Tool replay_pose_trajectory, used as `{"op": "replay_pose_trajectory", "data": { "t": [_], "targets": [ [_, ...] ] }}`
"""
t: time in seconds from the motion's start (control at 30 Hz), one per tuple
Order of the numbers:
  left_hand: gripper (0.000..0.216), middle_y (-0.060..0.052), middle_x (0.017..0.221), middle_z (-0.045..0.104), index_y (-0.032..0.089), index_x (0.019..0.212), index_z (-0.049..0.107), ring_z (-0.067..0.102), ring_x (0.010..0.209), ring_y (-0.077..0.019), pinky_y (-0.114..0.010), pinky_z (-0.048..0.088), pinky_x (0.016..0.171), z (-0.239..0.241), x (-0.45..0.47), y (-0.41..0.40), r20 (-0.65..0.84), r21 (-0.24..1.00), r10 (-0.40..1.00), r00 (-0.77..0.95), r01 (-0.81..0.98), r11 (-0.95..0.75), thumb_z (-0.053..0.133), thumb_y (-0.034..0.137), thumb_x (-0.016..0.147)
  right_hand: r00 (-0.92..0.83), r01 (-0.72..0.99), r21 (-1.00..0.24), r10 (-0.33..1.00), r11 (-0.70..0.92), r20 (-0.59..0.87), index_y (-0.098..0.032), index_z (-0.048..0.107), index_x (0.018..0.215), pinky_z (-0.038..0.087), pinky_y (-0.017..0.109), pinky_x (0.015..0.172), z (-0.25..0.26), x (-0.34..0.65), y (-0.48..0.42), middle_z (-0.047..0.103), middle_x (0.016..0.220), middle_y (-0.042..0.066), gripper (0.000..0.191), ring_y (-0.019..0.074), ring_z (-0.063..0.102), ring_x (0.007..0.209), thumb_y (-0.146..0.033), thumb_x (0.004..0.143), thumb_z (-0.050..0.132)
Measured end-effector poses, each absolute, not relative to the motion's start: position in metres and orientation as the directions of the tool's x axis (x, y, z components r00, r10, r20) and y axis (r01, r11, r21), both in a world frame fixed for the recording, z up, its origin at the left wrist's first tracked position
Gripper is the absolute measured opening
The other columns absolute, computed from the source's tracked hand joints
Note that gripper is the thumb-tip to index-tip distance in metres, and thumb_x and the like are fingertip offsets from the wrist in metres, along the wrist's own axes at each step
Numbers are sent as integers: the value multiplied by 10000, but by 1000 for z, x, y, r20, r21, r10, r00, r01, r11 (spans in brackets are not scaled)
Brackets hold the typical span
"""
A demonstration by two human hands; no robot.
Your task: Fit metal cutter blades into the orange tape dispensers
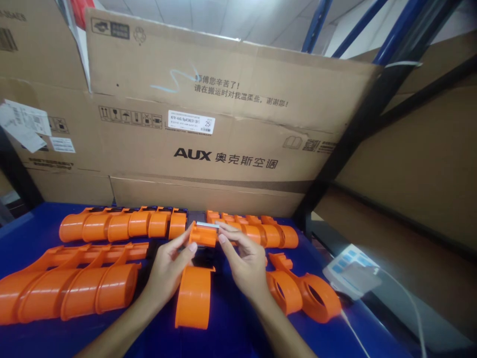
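Observation:
Between my hands is the head of an orange plastic tape dispenser [204,237], held up over the blue surface. My left hand [172,258] pinches its left end between thumb and fingers. Along its top edge lies a serrated strip [207,225], which looks like a cutter blade. With thumb and fingertips closed, my right hand [244,256] grips the right end of this strip and head. Just below hangs or stands a wide orange ring [194,298]; whether it joins the held head is hidden.
Rows of orange dispensers stand at back left [122,226], front left [78,291] and back right [272,236]. Two loose orange dispensers [316,297] lie right. Beyond them sits a white-and-blue device [352,273] with a cable. A large cardboard box [223,184] forms the back; a dark post [335,164] rises right.

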State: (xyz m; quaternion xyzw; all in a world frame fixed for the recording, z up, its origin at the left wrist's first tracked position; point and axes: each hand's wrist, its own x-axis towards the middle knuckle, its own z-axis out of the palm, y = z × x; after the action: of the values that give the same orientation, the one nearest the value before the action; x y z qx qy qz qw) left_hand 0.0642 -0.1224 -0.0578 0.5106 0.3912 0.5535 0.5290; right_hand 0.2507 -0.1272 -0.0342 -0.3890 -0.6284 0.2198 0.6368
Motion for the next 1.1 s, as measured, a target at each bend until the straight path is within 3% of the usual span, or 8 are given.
{"op": "replay_pose_trajectory", "data": {
  "t": [0.2,0.33,0.43,0.53,0.73,0.9,1.1],
  "targets": [
    [511,18,704,592,145,1171,720,476,578,-114,-214,391,532,-48,63,-124,124,962,989,77,-254,-101,782,476,787,44,302,-719,744,626,666,-262,774,1067,539,460,1022,-30,253,-129,779,1136,70,161,260,721,1092,-253,945,669],
    [422,28,688,609,169,980,719,518,547,-107,-208,423,522,-36,60,-124,40,903,998,-38,-426,-52,828,482,720,-51,469,-644,746,605,664,-255,749,1083,540,414,955,-27,257,-124,760,1090,63,174,239,698,1039,-251,976,611],
    [370,45,652,591,185,817,667,525,532,-103,-203,443,517,-30,58,-124,2,847,992,-125,-528,-68,851,476,684,-237,675,-496,797,546,555,-232,741,976,507,415,931,-30,258,-123,714,1026,72,112,249,643,1016,-231,945,634],
    [377,56,626,560,192,789,646,509,521,-100,-196,425,488,-32,58,-121,-19,836,986,-165,-544,-75,859,477,666,-371,812,-314,850,492,373,-219,739,941,470,427,910,-35,257,-126,653,1048,88,75,267,588,1020,-252,899,686],
    [435,47,681,579,181,913,672,513,561,-97,-198,425,532,-46,57,-110,-15,875,990,-143,-480,-56,854,493,669,-424,874,-167,884,456,196,-219,732,990,411,415,862,-39,252,-131,590,1049,96,135,277,521,1012,-308,907,674],
    [538,28,704,611,167,1072,689,551,584,-122,-229,437,563,-45,59,-114,7,899,987,-159,-432,-76,834,509,683,-458,858,-174,873,484,168,-218,705,992,390,395,843,-42,249,-128,571,1076,92,131,281,491,1039,-286,880,697],
    [581,27,681,590,147,1110,704,537,566,-123,-235,426,542,-46,61,-117,44,910,989,-138,-403,-96,828,523,685,-459,858,-159,868,489,192,-213,696,966,380,387,844,-45,250,-125,563,1083,92,72,276,477,1055,-226,906,658]
  ]
}}
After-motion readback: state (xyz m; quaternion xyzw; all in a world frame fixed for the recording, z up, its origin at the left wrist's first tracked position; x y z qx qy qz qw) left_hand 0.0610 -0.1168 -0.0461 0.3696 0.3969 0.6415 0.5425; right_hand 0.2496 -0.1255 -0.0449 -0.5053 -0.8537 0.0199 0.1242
